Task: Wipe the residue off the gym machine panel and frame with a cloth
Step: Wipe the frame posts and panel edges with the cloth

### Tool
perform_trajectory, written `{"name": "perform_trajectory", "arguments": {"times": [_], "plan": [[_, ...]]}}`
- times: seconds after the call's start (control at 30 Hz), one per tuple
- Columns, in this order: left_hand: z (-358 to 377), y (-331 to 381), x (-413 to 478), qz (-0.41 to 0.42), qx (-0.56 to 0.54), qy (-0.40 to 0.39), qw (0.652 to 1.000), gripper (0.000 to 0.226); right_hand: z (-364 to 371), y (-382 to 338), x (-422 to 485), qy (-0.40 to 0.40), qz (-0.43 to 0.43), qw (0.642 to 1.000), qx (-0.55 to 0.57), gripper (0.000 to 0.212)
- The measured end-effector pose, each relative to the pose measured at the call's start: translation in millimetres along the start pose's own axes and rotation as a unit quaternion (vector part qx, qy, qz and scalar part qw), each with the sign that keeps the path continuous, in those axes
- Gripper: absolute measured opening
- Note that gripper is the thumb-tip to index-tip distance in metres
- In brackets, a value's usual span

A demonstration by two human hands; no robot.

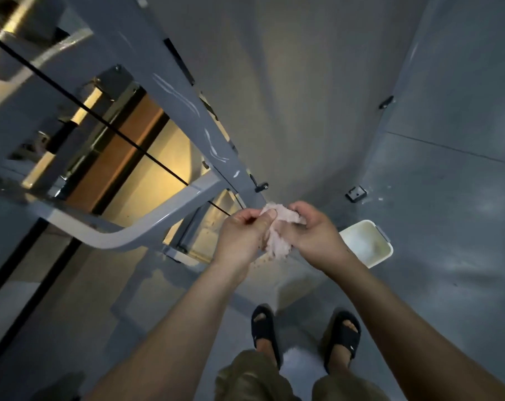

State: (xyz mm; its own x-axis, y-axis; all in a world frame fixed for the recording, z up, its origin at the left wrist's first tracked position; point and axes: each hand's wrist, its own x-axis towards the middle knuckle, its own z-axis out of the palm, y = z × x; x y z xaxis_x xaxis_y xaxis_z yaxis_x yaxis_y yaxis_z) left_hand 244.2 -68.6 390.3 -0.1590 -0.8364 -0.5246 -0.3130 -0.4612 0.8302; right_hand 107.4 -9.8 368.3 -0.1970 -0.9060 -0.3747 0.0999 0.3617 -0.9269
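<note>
Two curled hands — left hand (241, 237), right hand (313, 235) — pinched a crumpled pale-pink cloth (277, 246); white rectangular plastic tub (367, 241) at three o'clock, partly hidden.

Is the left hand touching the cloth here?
Touching. The head view shows the left hand pinching the cloth at its upper edge, while the right hand grips its other side.

A single head-worn wide-angle camera looks steeply down (straight lines bow near the edges), close over the left hand (241, 237) and right hand (313, 235), sandalled feet (264, 332) at bottom, machine frame (187, 91) slanting upper left.
</note>
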Motion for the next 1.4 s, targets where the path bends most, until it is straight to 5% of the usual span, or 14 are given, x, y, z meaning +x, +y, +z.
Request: {"name": "perform_trajectory", "arguments": {"times": [0.1,0.2,0.27,0.37,0.47,0.57,0.67,0.77,0.87,0.97,1.2,1.3,1.4], "plan": [[-22.0,-3.9,4.9,0.043,0.230,0.024,0.972,0.044,14.9,-1.1,-4.1,0.030,0.032,0.999,-0.010,0.016],[-37.4,0.2,5.6,0.055,0.301,0.042,0.951,0.048,34.5,9.7,-6.7,0.099,0.052,0.993,0.027,0.010],[-44.5,9.6,5.2,0.023,0.166,0.012,0.986,0.042,53.4,15.3,-5.1,0.152,0.058,0.985,0.063,0.008],[-54.9,19.0,4.0,-0.068,-0.071,-0.086,0.991,0.044,90.0,16.8,-4.8,0.094,0.059,0.978,0.178,0.008],[-75.4,10.3,19.5,-0.007,0.128,-0.072,0.989,0.039,125.6,15.4,-8.1,0.081,0.067,0.963,0.249,0.004],[-100.3,8.4,39.5,0.119,0.357,-0.082,0.923,0.016,143.9,21.8,-11.4,0.163,0.069,0.947,0.267,0.006],[-118.9,14.0,45.6,0.184,0.406,-0.169,0.879,0.011,146.8,12.8,-15.6,0.200,0.058,0.923,0.322,0.025],[-127.6,21.5,40.8,0.203,0.399,-0.227,0.865,0.017,151.5,0.7,-18.2,0.141,0.033,0.894,0.424,0.033],[-133.9,29.6,45.0,0.258,0.437,-0.216,0.834,0.018,155.6,-3.8,-16.5,0.133,0.038,0.911,0.389,0.011],[-136.7,41.2,47.9,0.287,0.482,-0.218,0.799,0.020,147.8,-5.0,-6.1,0.144,0.044,0.907,0.393,0.013],[-140.0,45.2,56.5,0.315,0.514,-0.027,0.797,0.040,122.2,-12.7,13.0,0.175,0.092,0.846,0.495,0.022],[-131.6,38.1,71.1,0.277,0.553,-0.007,0.786,0.056,120.6,-3.9,18.6,0.199,0.077,0.880,0.426,0.010],[-121.0,28.2,88.7,0.226,0.622,-0.020,0.749,0.064,124.9,5.4,29.3,0.219,0.067,0.895,0.382,0.021]]}}
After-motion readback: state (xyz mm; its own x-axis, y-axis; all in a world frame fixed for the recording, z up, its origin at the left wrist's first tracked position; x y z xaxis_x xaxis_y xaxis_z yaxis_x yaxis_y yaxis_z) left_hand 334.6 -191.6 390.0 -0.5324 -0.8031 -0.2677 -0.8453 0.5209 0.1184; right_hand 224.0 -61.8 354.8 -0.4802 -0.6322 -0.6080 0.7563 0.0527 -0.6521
